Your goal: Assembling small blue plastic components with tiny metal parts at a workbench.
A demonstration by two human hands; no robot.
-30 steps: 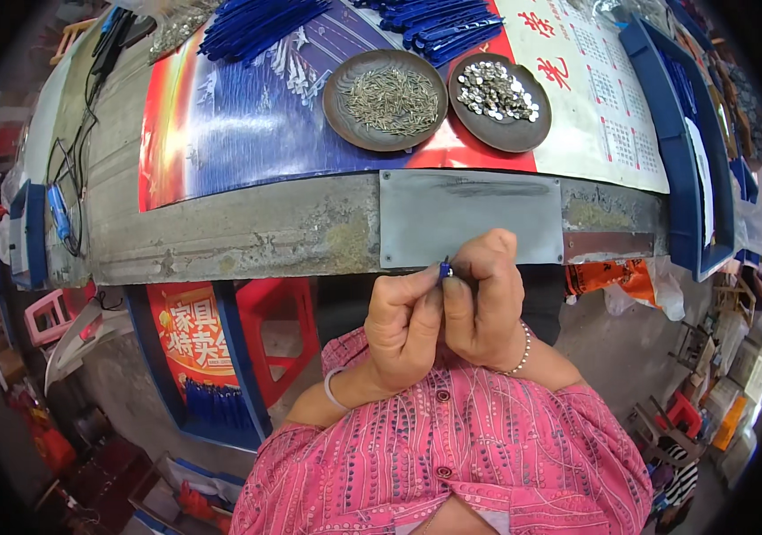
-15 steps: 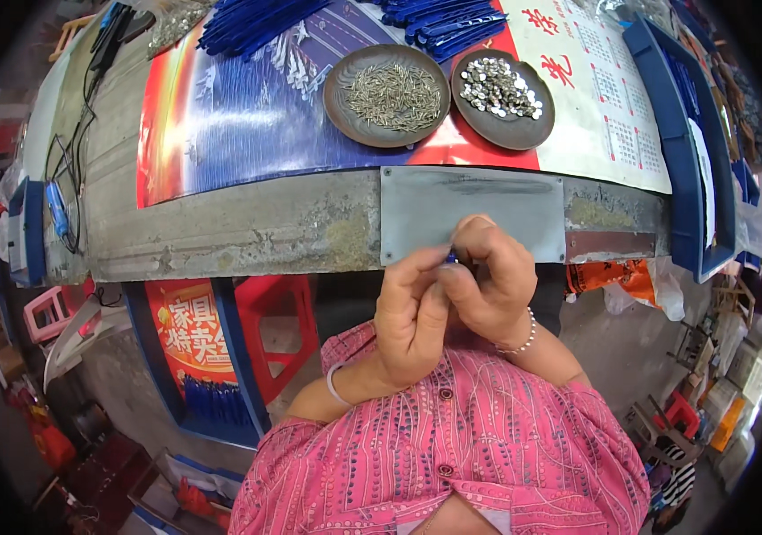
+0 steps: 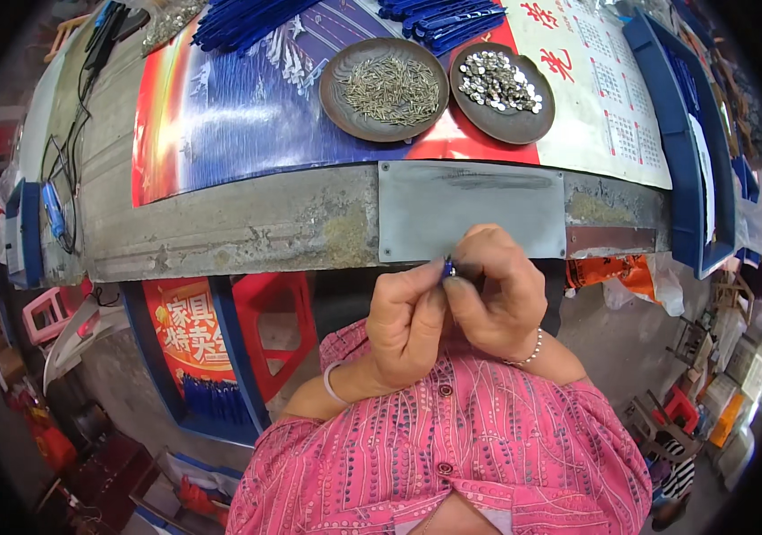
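Observation:
My left hand point(image 3: 407, 323) and my right hand point(image 3: 501, 290) meet in front of my chest, just off the table's front edge. Both are closed in a pinch on one small blue piece point(image 3: 448, 267), with a shiny bit at its side. The fingers cover most of it, so its kind does not show. Beyond them, a grey metal plate point(image 3: 465, 209) is fixed at the edge by screws. Farther off, a round dark dish point(image 3: 334, 105) holds many thin metal pins point(image 3: 390, 92). Beside it, another dark dish point(image 3: 532, 127) carries small shiny round pieces point(image 3: 498, 82).
Piles of long blue pieces point(image 3: 247, 22) lie at the back on a poster sheet point(image 3: 220, 134). A blue tray point(image 3: 715, 214) stands at the right edge, with a cable point(image 3: 86, 116) on the left. Below the table are a red stool point(image 3: 247, 308) and a blue bin point(image 3: 149, 357).
Both hands have come slightly down toward me, and the right hand has shifted a little to the right. More of the blue piece and its shiny bit shows between the fingertips.

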